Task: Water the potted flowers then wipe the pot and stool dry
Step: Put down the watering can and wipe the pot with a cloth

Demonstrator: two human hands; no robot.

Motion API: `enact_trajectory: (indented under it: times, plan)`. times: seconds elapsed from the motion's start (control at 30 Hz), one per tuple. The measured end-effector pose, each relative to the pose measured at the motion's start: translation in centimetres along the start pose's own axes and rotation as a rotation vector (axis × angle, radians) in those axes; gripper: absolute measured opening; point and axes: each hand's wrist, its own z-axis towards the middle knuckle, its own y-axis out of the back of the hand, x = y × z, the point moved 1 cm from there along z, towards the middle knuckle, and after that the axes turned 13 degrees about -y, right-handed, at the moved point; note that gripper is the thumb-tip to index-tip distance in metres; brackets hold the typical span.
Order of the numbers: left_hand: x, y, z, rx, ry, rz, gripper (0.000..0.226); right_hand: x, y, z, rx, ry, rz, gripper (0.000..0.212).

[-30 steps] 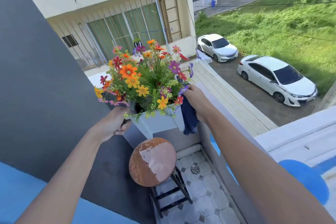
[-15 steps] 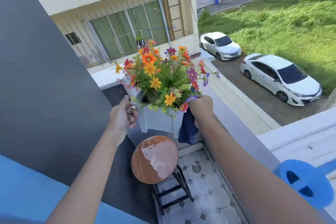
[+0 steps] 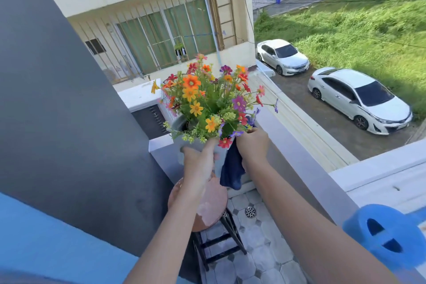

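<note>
A white square pot [image 3: 182, 145] full of orange, red and purple flowers [image 3: 214, 101] is held in the air above the round brown stool [image 3: 212, 205]. My left hand [image 3: 199, 163] grips the pot's near side from below. My right hand [image 3: 252, 145] holds the pot's right corner together with a dark blue cloth [image 3: 231, 168], which hangs down beside the pot. The stool's seat shows a pale wet patch and is partly hidden behind my left wrist.
A dark grey wall [image 3: 69, 122] stands close on the left. The grey balcony parapet [image 3: 299, 163] runs along the right, with a blue watering can [image 3: 385, 237] on it at the lower right. The tiled floor has a drain [image 3: 250, 211]. Cars are parked far below.
My left hand has moved from the pot's left side to its near face. The pot has swung rightward and further over the stool; my right hand still holds the pot and cloth.
</note>
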Motion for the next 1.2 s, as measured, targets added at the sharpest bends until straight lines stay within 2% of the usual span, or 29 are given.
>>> enact_trajectory:
  times: [0.03, 0.07, 0.13, 0.17, 0.3, 0.43, 0.6, 0.77, 0.97, 1.1, 1.2]
  plan:
    - [0.1, 0.1, 0.2, 0.007, 0.017, 0.03, 0.072, -0.1, -0.2, -0.1, 0.005, 0.007, -0.003, 0.042]
    - [0.1, 0.2, 0.3, 0.012, 0.043, 0.042, 0.061, -0.4, -0.4, -0.1, 0.005, 0.025, -0.013, 0.036]
    - [0.2, 0.3, 0.4, 0.03, 0.072, 0.06, 0.022, -0.9, -0.8, -0.3, -0.002, 0.058, -0.038, 0.026]
    - [0.2, 0.4, 0.3, 0.049, 0.066, 0.075, 0.015, -1.1, -0.8, -0.3, -0.005, 0.07, -0.051, 0.025]
    - [0.5, 0.8, 0.7, 0.151, 0.066, 0.043, 0.023, -1.0, -1.2, 0.4, 0.057, 0.095, -0.078, 0.017]
    - [-1.0, 1.6, 0.3, 0.145, 0.065, -0.045, 0.024, -0.6, -1.4, -0.5, 0.249, 0.019, 0.083, 0.018]
    - [-3.1, 3.0, 0.0, 0.145, 0.113, -0.106, 0.031, 0.9, -0.8, -1.2, 0.372, -0.017, 0.332, 0.01]
    - [-3.7, 3.4, -0.6, 0.13, 0.14, -0.2, 0.032, 2.1, -0.6, 0.1, 0.359, 0.116, 0.286, 0.027]
    - [-4.7, 4.0, -1.3, 0.095, 0.156, -0.302, 0.028, 4.0, 0.0, 1.8, 0.341, 0.151, 0.276, 0.021]
    - [-4.5, 4.3, -1.3, 0.128, 0.156, -0.262, 0.027, 4.2, 0.3, 2.8, 0.292, 0.157, 0.201, 0.016]
    - [-4.7, 4.3, -1.2, 0.116, 0.154, -0.256, 0.025, 4.2, -0.2, 2.1, 0.264, 0.232, 0.137, 0.016]
